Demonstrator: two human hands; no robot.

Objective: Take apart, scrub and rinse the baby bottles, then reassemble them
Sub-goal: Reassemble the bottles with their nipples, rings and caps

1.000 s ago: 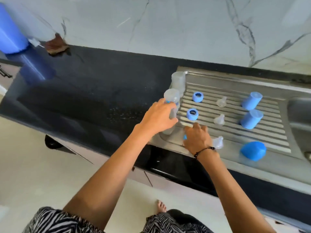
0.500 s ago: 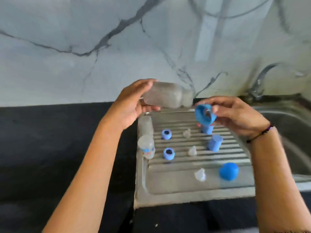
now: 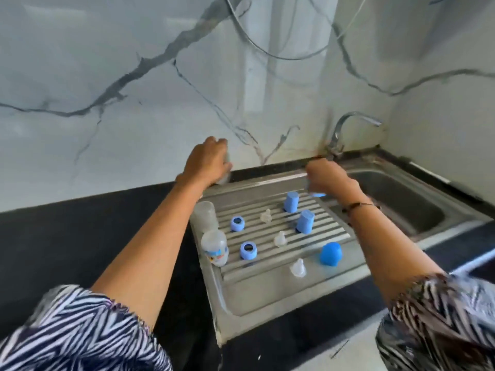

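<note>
My left hand [image 3: 207,163] grips a clear baby bottle [image 3: 225,178] at the back left corner of the steel drainboard [image 3: 267,293]; the hand hides most of it. My right hand [image 3: 328,178] holds a blue collar ring [image 3: 318,194] low over the drainboard's far right. On the ribs stand two clear bottles [image 3: 205,216] [image 3: 214,247], two blue rings [image 3: 237,224] [image 3: 248,250], three clear teats [image 3: 266,216] [image 3: 280,239] [image 3: 298,268], two light blue caps [image 3: 291,201] [image 3: 305,221] and a darker blue cap [image 3: 331,253].
The sink basin [image 3: 401,202] lies to the right, with a chrome tap [image 3: 345,129] behind it. Black counter [image 3: 80,236] stretches to the left. A marble wall [image 3: 134,89] backs everything, with a hose looping down it.
Both hands have lowered from chest height toward the far edge of the drainboard, the left carrying the bottle and the right the blue ring. The camera has tilted up and back.
</note>
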